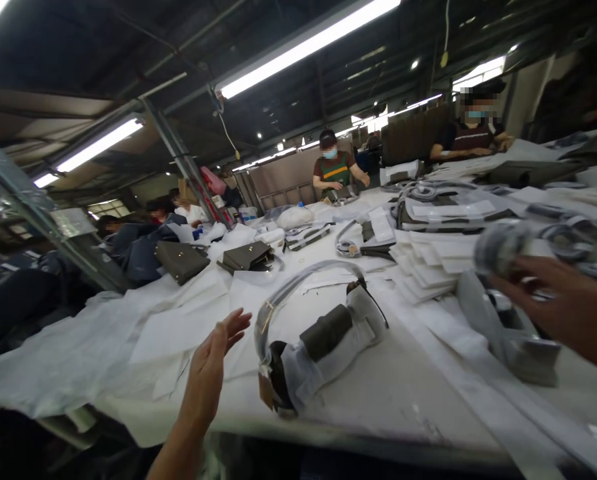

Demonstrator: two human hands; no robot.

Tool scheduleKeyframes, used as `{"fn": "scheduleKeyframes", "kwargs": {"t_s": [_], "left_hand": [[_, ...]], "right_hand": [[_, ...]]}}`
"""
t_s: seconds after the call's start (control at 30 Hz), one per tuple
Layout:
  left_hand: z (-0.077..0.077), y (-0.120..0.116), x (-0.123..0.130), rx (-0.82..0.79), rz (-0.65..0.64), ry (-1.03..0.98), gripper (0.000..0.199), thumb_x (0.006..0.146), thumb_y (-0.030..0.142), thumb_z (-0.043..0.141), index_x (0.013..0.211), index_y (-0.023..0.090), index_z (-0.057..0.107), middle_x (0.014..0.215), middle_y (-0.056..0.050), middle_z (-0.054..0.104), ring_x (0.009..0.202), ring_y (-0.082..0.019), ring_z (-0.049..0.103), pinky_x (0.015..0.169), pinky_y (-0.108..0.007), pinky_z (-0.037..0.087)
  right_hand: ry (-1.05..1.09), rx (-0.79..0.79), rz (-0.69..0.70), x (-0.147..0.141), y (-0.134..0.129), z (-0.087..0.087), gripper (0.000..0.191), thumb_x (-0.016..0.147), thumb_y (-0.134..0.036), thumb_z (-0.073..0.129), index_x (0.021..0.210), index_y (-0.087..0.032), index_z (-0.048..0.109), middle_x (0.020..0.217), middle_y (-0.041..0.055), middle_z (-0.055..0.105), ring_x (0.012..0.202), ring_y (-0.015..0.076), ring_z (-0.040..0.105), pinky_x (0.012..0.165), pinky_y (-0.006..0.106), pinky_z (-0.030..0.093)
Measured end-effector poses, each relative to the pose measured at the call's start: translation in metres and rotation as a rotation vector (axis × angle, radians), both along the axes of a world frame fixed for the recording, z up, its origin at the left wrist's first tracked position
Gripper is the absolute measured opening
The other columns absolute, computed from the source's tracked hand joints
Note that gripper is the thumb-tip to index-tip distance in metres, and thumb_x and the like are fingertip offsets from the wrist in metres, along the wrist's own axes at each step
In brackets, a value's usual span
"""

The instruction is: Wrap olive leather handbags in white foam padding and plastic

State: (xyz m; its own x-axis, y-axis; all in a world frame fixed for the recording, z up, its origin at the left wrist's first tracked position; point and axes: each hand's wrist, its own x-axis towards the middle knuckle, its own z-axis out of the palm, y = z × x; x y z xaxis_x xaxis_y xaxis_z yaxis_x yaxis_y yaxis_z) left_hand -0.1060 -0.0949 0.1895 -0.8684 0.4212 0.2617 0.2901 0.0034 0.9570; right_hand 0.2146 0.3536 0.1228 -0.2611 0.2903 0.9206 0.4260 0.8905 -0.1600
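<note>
A dark olive handbag (327, 331) lies on the table in front of me, partly wrapped in white tissue, its film-covered handle arching up behind. A brown tag (266, 390) hangs at its near left end. Left of the bag, my left hand (212, 360) is raised with its fingers stretched and nothing in it; it does not touch the bag. At the right, my right hand (563, 293) grips a film-wrapped coil, seemingly a coiled strap (501, 245), both blurred by motion. Just below that hand stands a grey object (508, 337) resembling a tape dispenser.
Stacked white sheets (431, 263) lie behind the bag, with long white strips (471, 357) running toward the front edge. Olive bags (248, 257) and wrapped straps (423, 193) sit farther back. Two people (335, 167) work across the table. A metal post (73, 220) rises at left.
</note>
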Motion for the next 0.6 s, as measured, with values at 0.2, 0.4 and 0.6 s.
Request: {"fn": "scheduleKeyframes", "kwargs": {"t_s": [0.2,0.4,0.6], "left_hand": [[0.045,0.046,0.008,-0.224,-0.396,-0.020,0.066,0.090,0.070,0.045,0.111,0.013,0.071,0.099,-0.012,0.074,0.082,-0.021,0.067,0.081,-0.034,0.053],[0.051,0.062,0.010,-0.213,-0.465,0.024,0.051,0.084,0.063,0.060,0.099,0.016,0.072,0.096,-0.008,0.070,0.086,-0.019,0.062,0.070,-0.027,0.052],[0.044,0.062,-0.004,-0.286,-0.515,-0.055,0.058,0.083,0.070,0.056,0.087,0.014,0.072,0.085,-0.006,0.070,0.082,-0.021,0.062,0.086,-0.037,0.051]], "right_hand": [[-0.152,0.123,0.521,-0.108,-0.160,0.010,0.023,0.092,-0.024,0.065,0.114,-0.021,0.066,0.111,0.0098,0.073,0.097,0.0193,0.071,0.084,0.029,0.058],[-0.169,0.059,0.617,-0.166,-0.219,0.003,0.021,0.095,-0.024,0.059,0.114,-0.018,0.067,0.113,0.0098,0.073,0.097,0.0213,0.072,0.082,0.031,0.059],[-0.202,0.147,0.595,-0.188,-0.238,0.010,0.019,0.095,-0.024,0.060,0.110,-0.016,0.069,0.110,0.0107,0.074,0.089,0.0217,0.072,0.076,0.032,0.058]]}}
